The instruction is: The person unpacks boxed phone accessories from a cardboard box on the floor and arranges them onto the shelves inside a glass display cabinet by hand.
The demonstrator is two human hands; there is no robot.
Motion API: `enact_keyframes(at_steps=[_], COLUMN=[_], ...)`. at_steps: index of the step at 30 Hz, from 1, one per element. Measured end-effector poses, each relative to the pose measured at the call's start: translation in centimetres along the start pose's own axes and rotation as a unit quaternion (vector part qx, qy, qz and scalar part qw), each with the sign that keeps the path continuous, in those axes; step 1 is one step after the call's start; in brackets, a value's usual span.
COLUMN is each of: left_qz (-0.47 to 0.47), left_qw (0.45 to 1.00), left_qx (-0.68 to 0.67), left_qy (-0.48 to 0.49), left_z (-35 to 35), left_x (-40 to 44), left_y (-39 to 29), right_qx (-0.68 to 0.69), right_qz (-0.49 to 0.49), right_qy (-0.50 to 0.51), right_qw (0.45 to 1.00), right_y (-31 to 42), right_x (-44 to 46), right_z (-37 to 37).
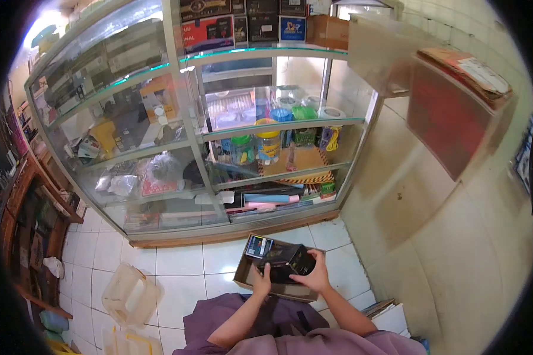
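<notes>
A black product box (284,260) is held between my two hands, tilted above an open cardboard box (296,291) on the tiled floor. My left hand (262,280) grips its near left side, thumb up. My right hand (314,273) closes round its right end. Inside the cardboard box, at its far left corner, lies a smaller box with a blue and white label (258,246). The rest of the cardboard box's inside is mostly hidden by the black box and my hands.
Ahead stands a glass display cabinet (201,139) with jars, boxes and rolls on its shelves. Clear plastic containers (130,296) sit on the floor to the left. A wall (420,248) with a red folder (444,121) rises on the right. Papers (389,318) lean near my right elbow.
</notes>
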State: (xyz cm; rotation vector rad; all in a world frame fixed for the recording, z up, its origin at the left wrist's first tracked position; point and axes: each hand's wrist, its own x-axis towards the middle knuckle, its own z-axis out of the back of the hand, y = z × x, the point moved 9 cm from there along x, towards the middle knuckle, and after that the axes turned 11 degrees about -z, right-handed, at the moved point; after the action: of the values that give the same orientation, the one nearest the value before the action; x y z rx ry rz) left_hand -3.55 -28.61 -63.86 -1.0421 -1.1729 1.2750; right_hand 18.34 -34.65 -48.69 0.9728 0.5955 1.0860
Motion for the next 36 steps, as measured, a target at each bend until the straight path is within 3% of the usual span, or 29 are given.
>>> enact_keyframes(at_steps=[4,6,8,9,10,15,17,22,25,29,31,32,34,35,36], left_qz=[-0.144,-0.277,-0.318,-0.369,-0.420,-0.519,-0.573,-0.613,-0.588,-0.582,-0.652,-0.654,-0.586,-0.640,-0.640], left_qw=[0.981,0.943,0.924,0.906,0.886,0.844,0.811,0.784,0.803,0.805,0.738,0.736,0.788,0.740,0.739], left_qx=[-0.130,-0.184,-0.210,-0.203,-0.196,-0.133,-0.118,-0.091,-0.061,0.006,0.013,0.012,0.090,0.076,0.079], left_qy=[0.016,0.015,0.037,0.034,0.031,0.021,-0.008,-0.045,-0.073,-0.115,-0.176,-0.178,-0.163,-0.192,-0.193], left_z=[1.6,2.8,3.8,4.3,4.7,4.9,4.5,2.5,1.4,1.1,1.9,2.2,2.9,3.1,3.5], left_x=[3.3,5.3,7.2,8.2,9.1,12.6,13.6,20.3,24.3,26.7,26.5,27.1,28.5,28.3,28.3], left_y=[-14.6,-23.3,-31.2,-35.1,-38.9,-54.2,-58.8,-64.5,-65.3,-65.7,-66.5,-66.3,-65.5,-65.2,-65.0], right_qx=[0.138,0.217,0.240,0.323,0.281,0.275,0.239,0.205,0.146,0.158,0.149,0.137,0.107,0.087,0.065], right_qz=[0.052,0.128,0.193,0.189,0.275,0.333,0.387,0.401,0.405,0.424,0.409,0.389,0.393,0.381,0.367], right_qy=[-0.010,-0.014,-0.004,0.029,0.010,-0.044,-0.140,-0.226,-0.264,-0.255,-0.259,-0.262,-0.313,-0.306,-0.299], right_qw=[0.989,0.968,0.951,0.927,0.920,0.901,0.879,0.864,0.863,0.855,0.862,0.872,0.858,0.868,0.879], right_y=[6.7,10.6,15.3,18.5,21.7,32.2,35.8,41.3,43.1,44.7,45.4,45.6,45.8,46.0,45.9], right_x=[2.6,4.8,7.3,7.8,8.8,14.8,17.4,23.7,27.0,29.6,31.0,31.8,31.5,32.0,32.8], right_z=[4.3,6.1,7.9,8.6,9.8,14.0,16.2,19.2,19.6,19.9,20.1,20.1,20.0,19.8,19.5])
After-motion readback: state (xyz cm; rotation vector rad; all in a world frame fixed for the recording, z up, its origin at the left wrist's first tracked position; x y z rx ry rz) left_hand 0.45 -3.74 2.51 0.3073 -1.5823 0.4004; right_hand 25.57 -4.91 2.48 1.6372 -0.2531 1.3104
